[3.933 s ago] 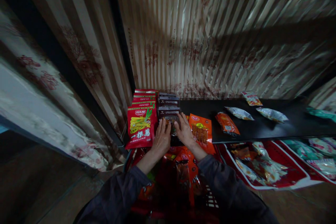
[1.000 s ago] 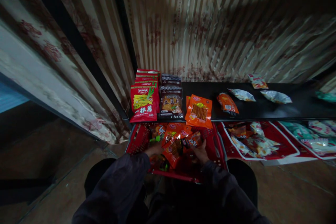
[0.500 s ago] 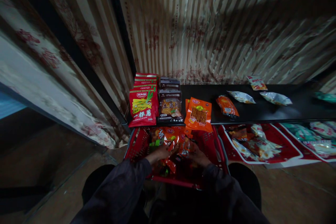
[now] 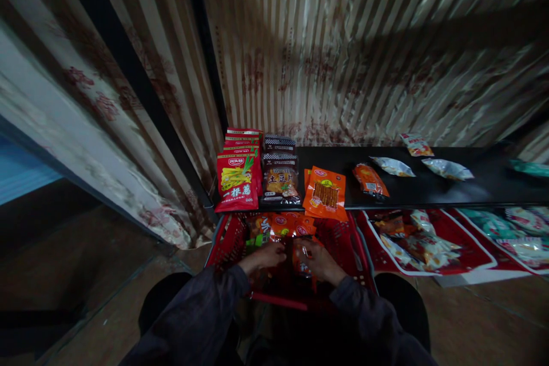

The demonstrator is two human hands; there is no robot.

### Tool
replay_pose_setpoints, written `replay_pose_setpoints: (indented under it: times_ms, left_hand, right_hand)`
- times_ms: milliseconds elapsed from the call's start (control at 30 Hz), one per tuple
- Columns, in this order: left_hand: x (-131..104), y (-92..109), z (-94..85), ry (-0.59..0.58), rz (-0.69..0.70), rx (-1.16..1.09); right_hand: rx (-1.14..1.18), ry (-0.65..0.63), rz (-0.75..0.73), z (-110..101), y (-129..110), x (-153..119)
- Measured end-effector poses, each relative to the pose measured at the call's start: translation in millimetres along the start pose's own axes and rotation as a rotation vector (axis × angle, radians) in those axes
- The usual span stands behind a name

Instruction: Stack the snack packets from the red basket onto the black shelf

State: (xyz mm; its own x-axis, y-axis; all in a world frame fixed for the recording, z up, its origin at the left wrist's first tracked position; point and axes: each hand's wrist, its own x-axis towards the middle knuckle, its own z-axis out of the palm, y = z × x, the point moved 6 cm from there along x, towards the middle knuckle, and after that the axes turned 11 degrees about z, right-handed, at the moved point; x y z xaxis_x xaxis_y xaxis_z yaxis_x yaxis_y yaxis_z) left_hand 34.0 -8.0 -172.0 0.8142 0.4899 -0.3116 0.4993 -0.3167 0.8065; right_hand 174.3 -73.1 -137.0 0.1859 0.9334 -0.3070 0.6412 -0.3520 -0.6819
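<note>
Both hands are inside a red plastic basket (image 4: 358, 240) below the shelf edge. My right hand (image 4: 319, 258) grips an orange snack packet (image 4: 301, 260) from its right side, over the middle of the basket. Left of it, my left hand (image 4: 266, 256) has its fingers curled inward; whatever lies in them is hidden. Behind the hands, more orange snack packets (image 4: 283, 224) lie in the basket, along with a green-marked packet (image 4: 258, 240). The basket's floor is dark and partly covered by my hands.
On the black shelf (image 4: 326, 155) stand red packets (image 4: 238, 183), brown potato-slice packets (image 4: 280, 180) and orange stick-snack packets (image 4: 326, 191). An orange packet (image 4: 371, 180) and silvery packets (image 4: 392, 166) lie farther right. More red baskets (image 4: 469, 249) hold packets. A striped curtain (image 4: 343, 68) hangs behind.
My hands have come apart slightly from the packets at the back. My right hand now has an orange packet nearer to me, and my left hand's fingers have curled. The view has tilted a little.
</note>
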Motion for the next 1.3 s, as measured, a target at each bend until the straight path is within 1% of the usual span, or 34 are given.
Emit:
replay_pose_setpoints:
  times_ms: [33, 100, 200, 267, 300, 333, 367, 433, 533, 600, 700, 767, 833, 900, 967, 1067, 1200, 1300]
  left_hand:
    - [-3, 8, -7.4, 0.044, 0.005, 0.020]
    - [-10, 27, -26.9, 0.178, 0.040, 0.067]
    - [-25, 63, -70.5, 0.568, 0.195, 0.163]
    - [-31, 81, -96.4, 0.758, 0.209, 0.248]
    - [-31, 88, -107.9, 0.821, 0.196, 0.290]
    - [-28, 92, -118.0, 0.855, 0.173, 0.332]
    - [-23, 95, -126.8, 0.871, 0.145, 0.373]
    - [-10, 96, -140.0, 0.850, 0.090, 0.436]
    - [8, 87, -148.8, 0.785, 0.003, 0.486]
    - [16, 80, -147.1, 0.727, -0.015, 0.515]
    - [21, 72, -139.3, 0.670, 0.017, 0.566]
    - [21, 70, -135.6, 0.679, 0.033, 0.603]
    - [22, 69, -134.1, 0.709, 0.036, 0.637]
    - [24, 71, -134.3, 0.746, 0.051, 0.665]
    - [29, 77, -135.9, 0.783, 0.077, 0.691]
    - [41, 87, -141.3, 0.812, 0.089, 0.726]
    - [58, 102, -155.2, 0.801, 0.040, 0.754]
    - [69, 110, -166.6, 0.766, -0.006, 0.764]
  right_hand:
    - [0.035, 0.007, -0.025, -4, -12, -2]
    - [0.120, 0.097, -0.115, -18, -36, -4]
    - [0.228, 0.332, -0.264, -44, -65, 1]
    - [0.263, 0.455, -0.282, -60, -77, 16]
    - [0.263, 0.494, -0.265, -67, -81, 27]
    - [0.256, 0.523, -0.239, -73, -85, 40]
    - [0.247, 0.526, -0.203, -78, -89, 53]
    - [0.233, 0.511, -0.099, -86, -92, 79]
    - [0.200, 0.442, -0.016, -88, -97, 107]
    - [0.191, 0.372, -0.039, -83, -98, 116]
    - [0.194, 0.316, -0.123, -77, -98, 121]
    - [0.195, 0.326, -0.128, -78, -95, 125]
    - [0.205, 0.348, -0.074, -85, -90, 133]
    - [0.267, 0.359, 0.004, -96, -86, 145]
    - [0.391, 0.344, 0.074, -107, -83, 161]
    - [0.550, 0.326, 0.118, -118, -83, 186]
    - [0.683, 0.308, 0.133, -122, -84, 215]
    - [0.710, 0.293, 0.128, -122, -87, 233]
